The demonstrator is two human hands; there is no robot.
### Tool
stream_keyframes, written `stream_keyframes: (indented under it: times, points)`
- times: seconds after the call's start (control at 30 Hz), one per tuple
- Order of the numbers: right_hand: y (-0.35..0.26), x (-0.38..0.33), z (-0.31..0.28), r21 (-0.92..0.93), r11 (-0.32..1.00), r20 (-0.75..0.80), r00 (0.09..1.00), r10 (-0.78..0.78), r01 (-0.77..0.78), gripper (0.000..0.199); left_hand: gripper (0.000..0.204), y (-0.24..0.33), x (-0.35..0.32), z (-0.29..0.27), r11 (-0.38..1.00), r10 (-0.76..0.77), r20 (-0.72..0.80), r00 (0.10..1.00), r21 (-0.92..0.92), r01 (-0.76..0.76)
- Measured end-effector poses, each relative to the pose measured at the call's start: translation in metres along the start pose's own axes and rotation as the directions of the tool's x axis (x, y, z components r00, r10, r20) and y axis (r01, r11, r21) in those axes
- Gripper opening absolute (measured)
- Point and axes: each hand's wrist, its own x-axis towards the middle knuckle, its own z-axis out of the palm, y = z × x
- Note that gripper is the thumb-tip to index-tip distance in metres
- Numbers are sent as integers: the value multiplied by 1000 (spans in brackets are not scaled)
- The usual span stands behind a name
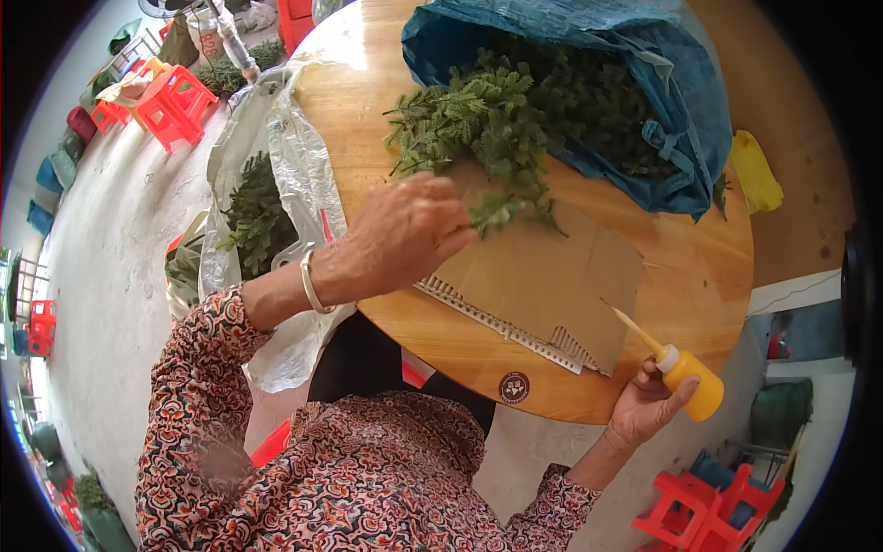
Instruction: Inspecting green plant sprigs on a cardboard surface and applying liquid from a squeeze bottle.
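My left hand (409,230), a pale bangle on its wrist, is closed above the table beside a pile of green fir-like sprigs (478,110). One light green sprig (497,213) lies right at its fingertips; whether they pinch it is hidden. At the table's near right edge, my right hand (641,405) grips a yellow squeeze bottle (694,385). The bottle is tilted, its long thin nozzle pointing up and left over a sheet of brown cardboard (552,276). A perforated pale strip (497,324) runs along the cardboard's near edge, with small brown pieces by its right end.
An open blue bag (681,83) full of sprigs lies at the table's far side. A yellow cloth-like item (757,172) is at the right rim. Left of the table hangs a whitish plastic sack (308,156) with more greenery. Red stools (175,106) stand on the floor.
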Motion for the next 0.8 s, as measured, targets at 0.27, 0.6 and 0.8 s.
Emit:
stream_keyframes:
  times: [0.27,0.6,0.8]
  points:
    - [-2,0,-2,7,1000,0,1000,11,-11,43,11,5,-33,-16,988,-118,257,959,-66,139]
    - [-2,2,-4,4,1000,-4,1000,15,-15,43,27,17,-60,-20,984,-32,-30,999,175,37]
    - [-3,8,-7,6,999,21,999,49,-49,43,46,53,-71,10,993,-55,-32,998,106,58]
